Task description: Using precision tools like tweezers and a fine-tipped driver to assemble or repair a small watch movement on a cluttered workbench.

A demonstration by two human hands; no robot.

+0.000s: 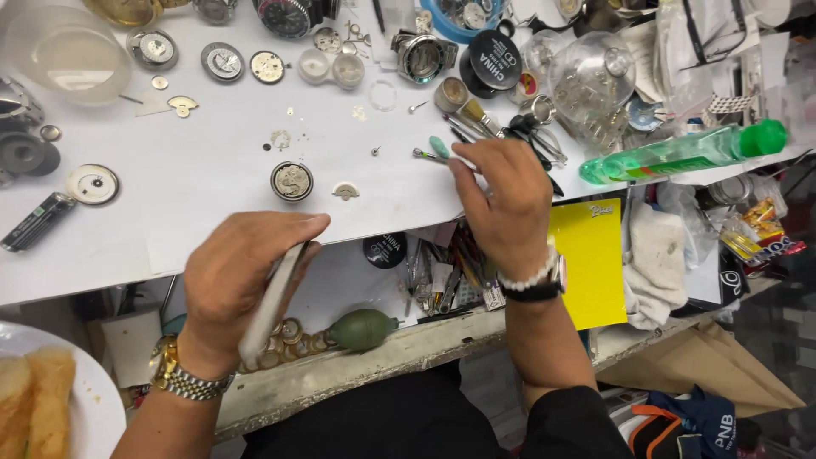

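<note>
My left hand grips a flat, pale slab-like object edge-on, held over the front edge of the white work sheet. My right hand is further right, its fingers pinched on thin tools, among them a green-handled one and a metal-tipped one. A round watch movement lies on the sheet between the hands, with a small half-round rotor piece beside it. Each wrist carries a watch.
Watch cases, dials and small parts crowd the sheet's far side. A glass dome and a lying green bottle are at right. A green rubber blower, yellow card and tools lie on the lower shelf. A plate with food is bottom left.
</note>
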